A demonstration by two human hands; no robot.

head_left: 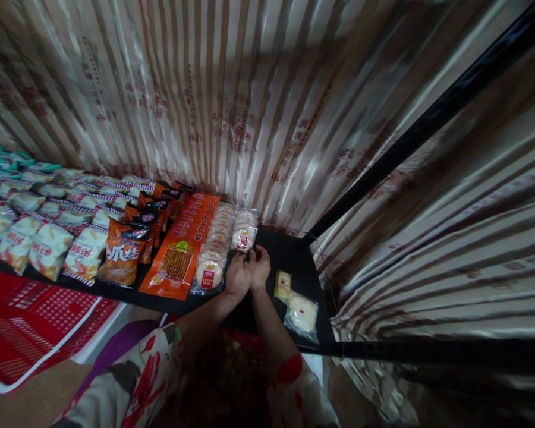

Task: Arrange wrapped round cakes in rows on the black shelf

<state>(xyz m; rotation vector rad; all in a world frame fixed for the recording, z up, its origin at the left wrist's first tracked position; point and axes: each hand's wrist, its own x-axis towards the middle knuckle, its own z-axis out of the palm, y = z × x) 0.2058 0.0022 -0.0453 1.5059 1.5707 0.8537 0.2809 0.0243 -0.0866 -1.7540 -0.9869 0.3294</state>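
together, our left hand and right hand meet at the near end of the short packet row, perhaps aligning it beside the longer row on the black shelf, but we cannot tell whether they pinch anything.

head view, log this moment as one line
left hand: beside right hand | both hands: near round white packs, grip unclear | right side: small yellow pack, clear-wrapped white pack on black surface
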